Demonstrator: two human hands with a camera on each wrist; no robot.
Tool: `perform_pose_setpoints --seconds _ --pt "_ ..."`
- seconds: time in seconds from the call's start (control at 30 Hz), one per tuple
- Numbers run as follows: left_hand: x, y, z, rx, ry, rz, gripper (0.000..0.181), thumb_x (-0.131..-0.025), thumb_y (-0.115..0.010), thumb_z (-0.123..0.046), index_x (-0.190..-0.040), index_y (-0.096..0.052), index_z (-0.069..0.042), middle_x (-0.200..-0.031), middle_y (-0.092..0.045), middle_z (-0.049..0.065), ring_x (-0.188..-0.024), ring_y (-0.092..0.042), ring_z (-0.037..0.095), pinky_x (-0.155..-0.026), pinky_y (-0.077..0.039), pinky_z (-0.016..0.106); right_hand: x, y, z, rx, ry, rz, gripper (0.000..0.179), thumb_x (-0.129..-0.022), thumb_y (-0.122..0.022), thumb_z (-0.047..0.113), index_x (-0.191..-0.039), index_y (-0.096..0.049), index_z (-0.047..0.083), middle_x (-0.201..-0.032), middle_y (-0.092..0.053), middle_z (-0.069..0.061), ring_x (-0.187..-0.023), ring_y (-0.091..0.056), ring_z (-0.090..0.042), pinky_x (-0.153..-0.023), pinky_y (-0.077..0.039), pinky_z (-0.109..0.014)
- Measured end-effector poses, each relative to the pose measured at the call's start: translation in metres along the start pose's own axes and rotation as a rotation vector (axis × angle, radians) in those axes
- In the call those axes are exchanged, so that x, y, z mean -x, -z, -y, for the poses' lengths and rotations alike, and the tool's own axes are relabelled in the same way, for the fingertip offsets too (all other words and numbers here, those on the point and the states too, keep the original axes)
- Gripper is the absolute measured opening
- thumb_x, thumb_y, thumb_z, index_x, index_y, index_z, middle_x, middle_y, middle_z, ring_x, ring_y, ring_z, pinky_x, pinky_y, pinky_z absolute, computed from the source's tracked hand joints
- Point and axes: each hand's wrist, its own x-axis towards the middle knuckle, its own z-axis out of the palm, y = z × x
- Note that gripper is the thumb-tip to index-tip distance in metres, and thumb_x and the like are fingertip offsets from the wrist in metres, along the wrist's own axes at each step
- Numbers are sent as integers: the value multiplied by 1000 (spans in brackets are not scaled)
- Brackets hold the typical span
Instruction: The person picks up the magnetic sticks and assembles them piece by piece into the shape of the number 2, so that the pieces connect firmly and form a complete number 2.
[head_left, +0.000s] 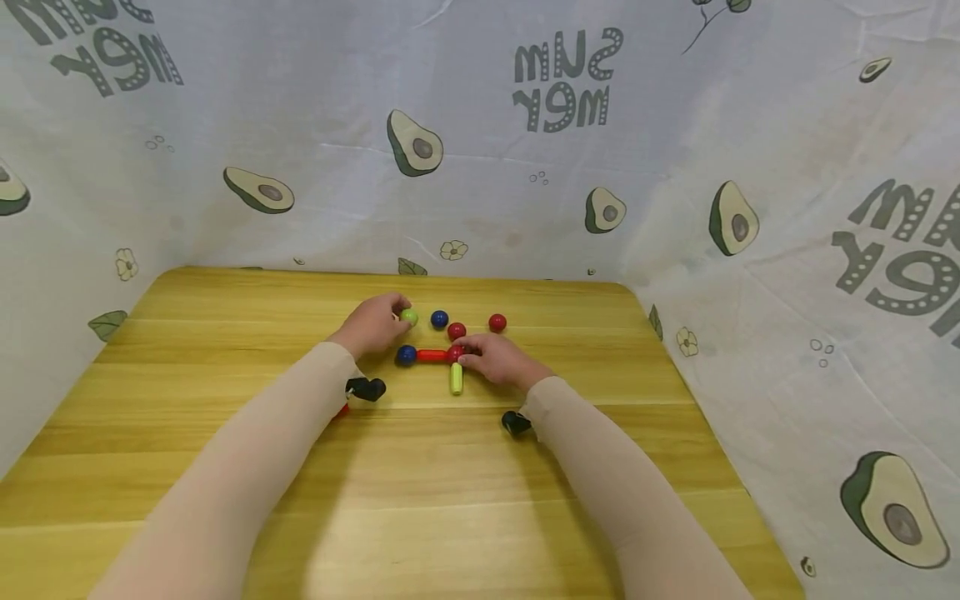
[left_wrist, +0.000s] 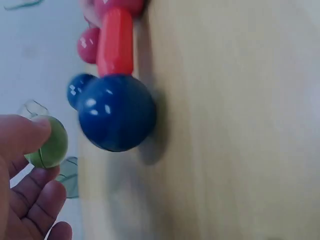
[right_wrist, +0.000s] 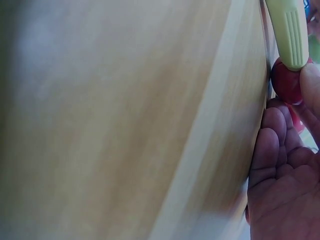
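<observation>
My left hand [head_left: 375, 325] pinches a light green ball [left_wrist: 55, 142] between thumb and fingers, at the back middle of the table. My right hand [head_left: 501, 359] grips a red ball [right_wrist: 286, 82] with thumb and fingertips, partly covering it. Joined to that red ball are a red rod [head_left: 431, 356], running left to a blue ball [left_wrist: 117, 114], and a yellow-green rod [right_wrist: 290, 32] pointing toward the near side. In the right wrist view, the other fingers of the right hand lie close against the tabletop.
Behind the joined pieces are a loose blue ball [head_left: 439, 319], a red ball [head_left: 457, 331] and another red ball [head_left: 497, 322] further right. A red piece [head_left: 342, 412] shows partly from under the left forearm. A printed cloth [head_left: 330, 100] hangs around the wooden table [head_left: 405, 500].
</observation>
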Motion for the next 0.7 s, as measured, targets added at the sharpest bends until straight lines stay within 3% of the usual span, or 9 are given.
perform_pose_setpoints --seconds 0.23,0.47,0.7 --pt "37 -1 -5 55 -115 74 31 -102 -71 -23 -130 -63 -11 -124 -67 9 -110 -59 26 -100 -51 44 -1 2 1 18 -14 3 42 -108 -60 31 -149 -61 22 -133 -66 -7 -115 -58 -26 -117 -46 -47" --pt "71 -25 -11 54 -190 181 31 -98 -76 -21 -127 -67 -13 -122 -71 2 -104 -63 18 -98 -55 39 0 3 1 30 -7 -9 39 -109 -59 31 -147 -63 23 -139 -66 -8 -118 -60 -26 -119 -44 -49" --pt "85 -50 -14 10 -242 221 30 -97 -78 -24 -123 -69 -15 -116 -72 -2 -96 -63 12 -94 -56 37 -2 0 1 3 -11 0 39 -109 -59 31 -147 -63 23 -138 -68 -6 -117 -60 -25 -118 -45 -48"
